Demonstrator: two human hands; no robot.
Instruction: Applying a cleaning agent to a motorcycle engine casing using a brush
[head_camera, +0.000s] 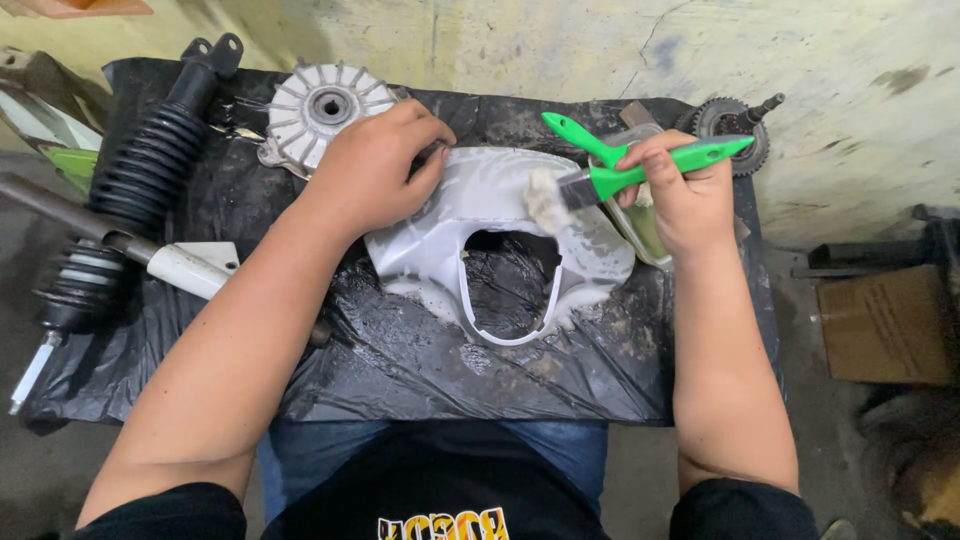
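A white plastic cover panel (430, 245) with a large cut-out lies on black plastic sheeting (400, 360), wet with white foam. My left hand (372, 165) presses down on the panel's upper left edge. My right hand (680, 195) grips a green-handled paintbrush (650, 165); its foamy bristles (547, 200) touch the panel's upper right part. A second green brush handle (580, 138) pokes up just behind the first.
A black ribbed shock absorber (140, 170) and a fork tube (190, 268) lie at the left. A white finned round part (325, 108) sits at the back, a gear on a shaft (735, 120) at the back right. A cardboard box (885, 325) stands on the floor right.
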